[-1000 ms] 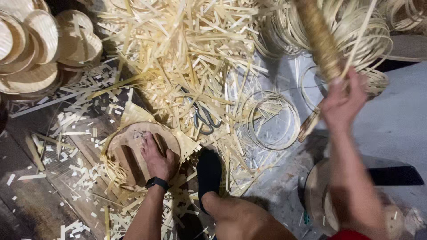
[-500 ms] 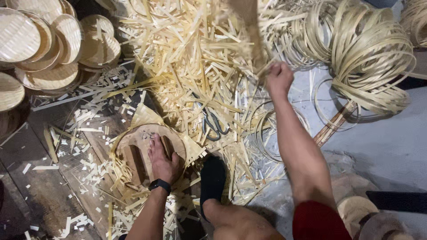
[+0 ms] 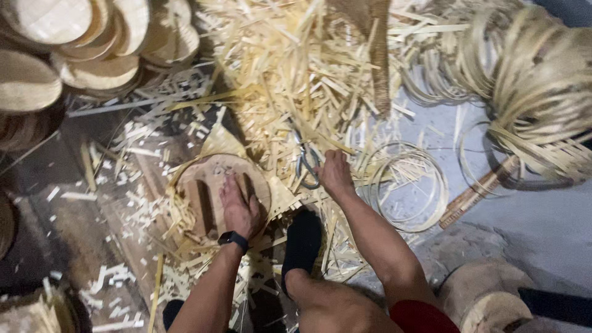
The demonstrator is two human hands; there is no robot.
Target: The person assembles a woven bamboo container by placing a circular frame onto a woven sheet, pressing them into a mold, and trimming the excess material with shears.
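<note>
The left hand (image 3: 239,206) lies flat, fingers spread and pressing down on a round wooden disc (image 3: 213,191) that sits on a woven bamboo mat (image 3: 225,143), its corners sticking out from under the disc. Nothing is gripped there; the palm simply bears on the wood. A black wristband (image 3: 233,239) sits just behind that hand.

The right hand (image 3: 335,174) rests at the edge of the heap of bamboo strips, fingers curled inward and touching or just beside a pair of scissors (image 3: 306,161) whose looped handles lie among the slivers. Whether the fingers have actually closed on the handles, I cannot tell from here.

Between the two forearms a foot in a black sock (image 3: 302,240) is planted on the mat's near edge, just beside the disc.

Further out, a big loose heap of pale bamboo strips (image 3: 290,68) fills the middle of the floor. To the right of the right hand lie thin bamboo hoops (image 3: 425,185), and beyond them a thick bundle of coiled strips (image 3: 536,80). At the far left, a stack of round woven lids (image 3: 74,43) leans in overlapping rows. Short offcuts (image 3: 129,203) litter the dark floor left of the disc.
</note>
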